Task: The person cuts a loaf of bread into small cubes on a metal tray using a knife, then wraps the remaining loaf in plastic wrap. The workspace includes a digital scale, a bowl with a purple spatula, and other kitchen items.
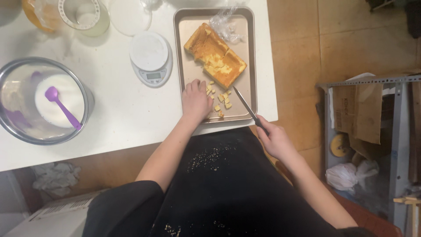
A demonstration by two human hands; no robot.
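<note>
So the metal baking tray (251, 52) sits at the right end of the white table (114, 105), and inside it there's a golden slab of cake (215, 55), partly cut away at the near end, lying on a diagonal. In front of it, a scatter of small cake cubes (221, 102) covers the near part of the tray, and a crumpled bit of clear plastic wrap (224, 24) lies in the far corner.

The left hand (196, 101) lies palm down in the tray, fingers loosely curled right beside the cubes; can't tell if it's actually pinching any. The right hand (276, 140) is closed around the handle of a knife (244, 104), blade angled over the tray's near right corner, tip close to the cubes.

Over on the left, a big steel bowl (44, 101) holds something white, with a purple spatula (63, 107) lying in it. A small white kitchen scale (150, 59) stands between the bowl and the tray.

At the far edge there's a clear jug (85, 16) and a white round lid (130, 16), both cut off by the frame, so their contents are hard to make out. The knife handle is mostly hidden in the fist. Crumbs dot the black apron (219, 175).
</note>
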